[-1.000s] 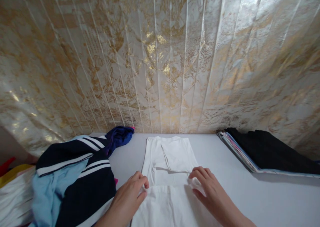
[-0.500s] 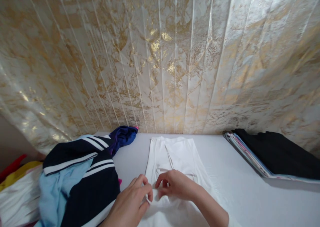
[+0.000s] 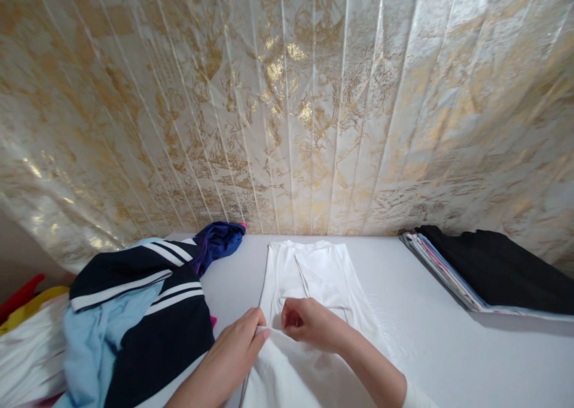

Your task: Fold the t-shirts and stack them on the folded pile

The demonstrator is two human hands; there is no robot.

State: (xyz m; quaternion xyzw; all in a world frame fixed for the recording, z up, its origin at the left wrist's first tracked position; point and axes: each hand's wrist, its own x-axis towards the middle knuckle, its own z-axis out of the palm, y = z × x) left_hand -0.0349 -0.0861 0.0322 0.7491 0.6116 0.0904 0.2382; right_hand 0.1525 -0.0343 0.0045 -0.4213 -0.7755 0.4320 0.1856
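A white garment [image 3: 320,264] lies lengthwise on the white table, its far part flat with folded-in pieces and a drawstring-like line down the middle. My left hand [image 3: 242,339] pinches its near part at the left edge, and the cloth is lifted there in a raised fold. Beside it, my right hand [image 3: 309,324] has its fingers curled and pressed together at the same fold, gripping the cloth. The garment's near end runs out of view below my wrists.
On the left is a loose heap with a navy, white-striped garment [image 3: 165,330], light blue cloth [image 3: 94,348] and a purple-blue piece [image 3: 219,243]. A folded stack topped by black cloth [image 3: 493,270] lies at right. Behind hangs a gold-patterned curtain [image 3: 296,127].
Both hands have closed on the white cloth. Its near part has been raised into a fold between them. The view has shifted slightly.
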